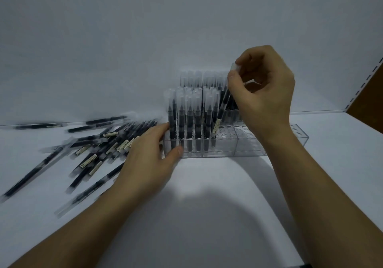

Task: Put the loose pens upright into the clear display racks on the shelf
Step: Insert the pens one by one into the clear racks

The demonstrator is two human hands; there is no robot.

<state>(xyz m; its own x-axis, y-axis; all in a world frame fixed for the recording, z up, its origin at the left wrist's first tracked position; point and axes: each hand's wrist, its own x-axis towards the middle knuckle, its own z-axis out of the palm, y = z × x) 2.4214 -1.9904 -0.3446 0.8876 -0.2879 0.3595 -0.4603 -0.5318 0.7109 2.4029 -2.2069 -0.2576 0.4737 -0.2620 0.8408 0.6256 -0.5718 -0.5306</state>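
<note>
Head view is showing the pen tilting, its clear cap up in the right hand and its lower end sitting at a hole in the clear display rack, just right of the standing pens. I cannot tell if the tip is seating in the hole or only resting on the rim.

To my eye the risk is lying in that tilt. If the pen is being pushed down while leaning, it is likely jamming against the hole's edge or nudging the neighbouring pen, and the light rack could be sliding or tipping back. A pinch this high up, on the cap alone, is also giving little control of the lower end, and the cap could be pulling off.

The right fingers are closing in a narrow pinch, thumb and fingertips gripping the cap, the rest curling loosely behind. The left hand is bracing the rack's left end: its fingers are lying fairly straight and spread, thumb pressing the front wall, a fingertip touching the upper left corner, holding nothing.

Many holes to the right are standing unfilled. The loose pens are lying in a heap on the shelf, left of the rack and partly under the left hand.
</note>
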